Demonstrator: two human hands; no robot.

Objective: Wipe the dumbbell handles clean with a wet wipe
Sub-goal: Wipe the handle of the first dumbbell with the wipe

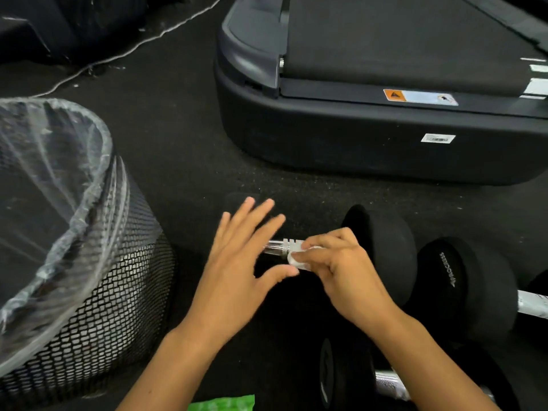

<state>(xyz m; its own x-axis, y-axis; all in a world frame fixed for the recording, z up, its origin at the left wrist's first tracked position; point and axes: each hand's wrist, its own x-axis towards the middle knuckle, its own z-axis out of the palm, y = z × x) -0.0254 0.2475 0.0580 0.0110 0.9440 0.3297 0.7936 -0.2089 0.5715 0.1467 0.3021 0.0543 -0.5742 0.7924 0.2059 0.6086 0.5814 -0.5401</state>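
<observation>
While my right hand (335,262) curls around the chrome dumbbell handle (278,247), it pinches a small white wet wipe (296,259) against the metal, thumb and fingertips closed on the wipe just beside the ridged collar. My left hand (237,271) hangs flat and loose at nine o'clock from that grip, fingers spread and straight, thumb reaching toward the wipe, holding nothing; whether the thumb tip touches the wipe I can't tell. The handle runs toward three o'clock into a black round dumbbell head (382,247), partly hidden behind my right knuckles. A second dumbbell (462,280) sits just beside it at three o'clock, pale lettering on its black head, its silver bar going off the right edge. A third dumbbell (350,378) lies at five o'clock, under my right forearm, chrome bar glinting. Over at nine o'clock stands a black mesh bin (112,298) lined with a clear plastic bag (59,179). At twelve to two o'clock, the dark base of a treadmill (370,143) with an orange warning sticker. At six o'clock, a green packet (222,403) peeks in at the bottom edge. All of it rests on dark speckled floor (184,161).
</observation>
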